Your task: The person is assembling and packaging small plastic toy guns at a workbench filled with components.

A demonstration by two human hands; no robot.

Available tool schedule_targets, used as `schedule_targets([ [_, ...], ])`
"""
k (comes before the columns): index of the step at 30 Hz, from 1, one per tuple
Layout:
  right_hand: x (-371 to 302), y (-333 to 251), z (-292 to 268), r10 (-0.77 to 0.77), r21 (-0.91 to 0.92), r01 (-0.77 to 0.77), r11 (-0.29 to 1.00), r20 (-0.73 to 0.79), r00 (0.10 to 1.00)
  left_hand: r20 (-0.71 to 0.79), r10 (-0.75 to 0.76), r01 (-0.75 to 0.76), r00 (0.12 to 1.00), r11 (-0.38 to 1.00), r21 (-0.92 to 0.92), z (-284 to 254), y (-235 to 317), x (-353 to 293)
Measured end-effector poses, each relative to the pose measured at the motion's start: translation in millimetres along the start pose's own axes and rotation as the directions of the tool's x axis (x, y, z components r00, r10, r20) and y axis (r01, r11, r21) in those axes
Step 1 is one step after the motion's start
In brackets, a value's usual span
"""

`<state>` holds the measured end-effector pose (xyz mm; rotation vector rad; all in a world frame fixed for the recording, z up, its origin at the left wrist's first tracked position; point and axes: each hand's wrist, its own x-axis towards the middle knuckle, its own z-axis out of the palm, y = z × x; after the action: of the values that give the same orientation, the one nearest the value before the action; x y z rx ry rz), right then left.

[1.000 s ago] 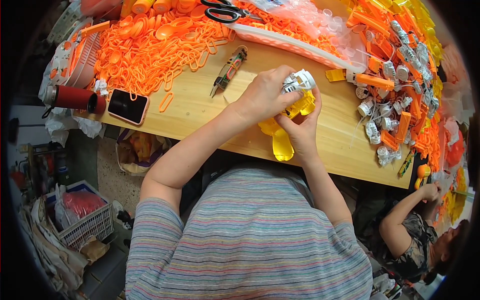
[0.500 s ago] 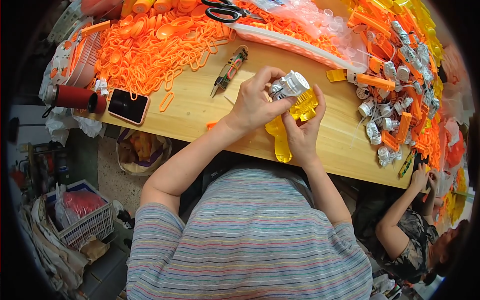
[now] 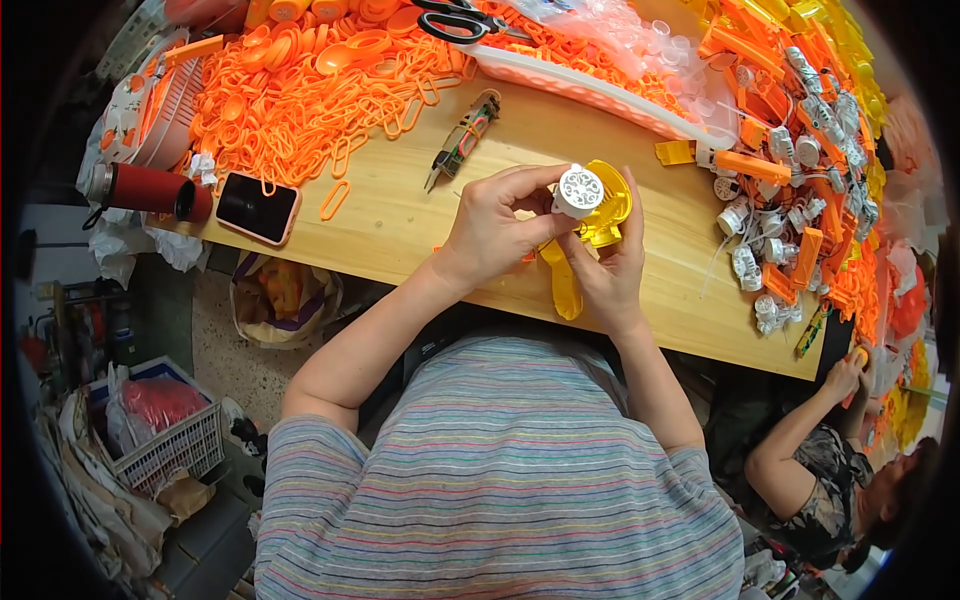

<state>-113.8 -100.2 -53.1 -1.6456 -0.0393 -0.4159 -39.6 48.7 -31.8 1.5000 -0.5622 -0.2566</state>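
My left hand (image 3: pixel 500 225) is closed round a white plastic mechanism (image 3: pixel 580 190), whose round, patterned end faces up. My right hand (image 3: pixel 612 275) grips a hollow yellow plastic shell (image 3: pixel 612 205) just right of the mechanism. The two parts are close together; whether they touch cannot be made out. Another long yellow piece (image 3: pixel 565 285) shows below my fingers near the table's front edge, and I cannot tell whether it joins the shell. A small orange piece (image 3: pixel 528 257) lies partly hidden beside my left hand.
Orange plastic links (image 3: pixel 300 120) are heaped at the back left, near a phone (image 3: pixel 257 208) and a red flask (image 3: pixel 150 193). A cutting tool (image 3: pixel 463 140) and scissors (image 3: pixel 455 22) lie behind my hands. White mechanisms (image 3: pixel 745 265) pile up at right, near a co-worker (image 3: pixel 820 470).
The white mechanism has turned so its round end faces up, and has dropped slightly toward me. The yellow shell has tilted, its round hollow end now showing. The co-worker's hands shifted slightly.
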Motion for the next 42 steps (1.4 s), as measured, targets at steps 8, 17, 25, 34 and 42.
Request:
schedule_targets([
  [8,3,-2,3,-0.043,-0.044,0.042,0.998,-0.019,0.999,-0.001,0.018,-0.018,1.000,0.999,0.046,3,7,0],
  [17,0,-2,6,-0.199,-0.277,0.192,0.942,0.000,0.980,0.017,0.132,-0.132,0.991,0.991,-0.003,0,-5,-4],
  [25,3,-3,10,-0.229,-0.276,0.226,0.934,0.023,0.973,-0.019,0.112,-0.112,0.994,0.994,-0.015,-1,-7,-4],
  [34,5,-23,18,-0.318,-0.222,0.320,0.921,0.043,0.947,-0.020,0.211,-0.209,0.977,0.975,0.075,0,-5,-7],
  [42,1,-3,17,-0.075,0.079,0.108,0.991,-0.335,0.939,0.107,0.275,-0.293,0.955,0.929,0.227,11,5,11],
])
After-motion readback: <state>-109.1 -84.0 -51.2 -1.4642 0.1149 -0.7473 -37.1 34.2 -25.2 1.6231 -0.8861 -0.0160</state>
